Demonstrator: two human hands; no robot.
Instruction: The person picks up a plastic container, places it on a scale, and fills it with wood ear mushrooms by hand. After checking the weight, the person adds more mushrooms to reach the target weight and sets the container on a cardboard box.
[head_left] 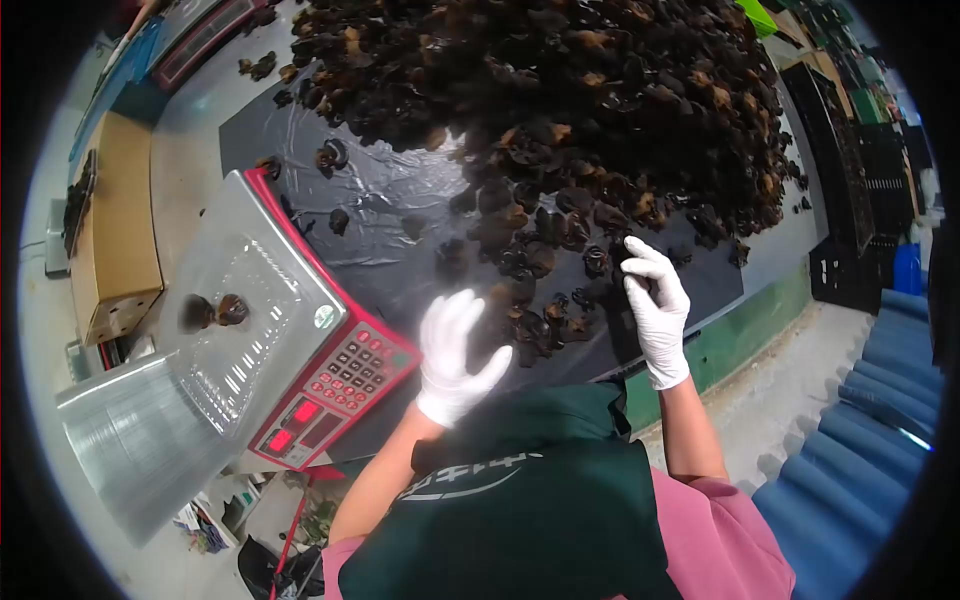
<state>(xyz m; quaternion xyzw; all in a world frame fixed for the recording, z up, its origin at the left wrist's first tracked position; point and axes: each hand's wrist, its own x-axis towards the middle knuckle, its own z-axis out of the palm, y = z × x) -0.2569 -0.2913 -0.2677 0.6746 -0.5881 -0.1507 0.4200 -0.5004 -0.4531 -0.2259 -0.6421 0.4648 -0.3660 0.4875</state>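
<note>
My left hand, in a white glove and slightly blurred, hovers beside the scale's keypad with its fingers spread and nothing in it. My right hand, gloved the same way, is at the near edge of the heap, its fingers bent and apart, with no held piece visible. Between the hands lie loose dark brown wood ear mushrooms. Behind them rises a large heap of wood ears on black plastic sheeting. A clear plastic tray with a few wood ears sits on the red digital scale.
A stack of clear plastic trays stands left of the scale. Farther left is a cardboard box. Dark crates line the right side. Blue corrugated material lies at lower right, beside the table's green edge.
</note>
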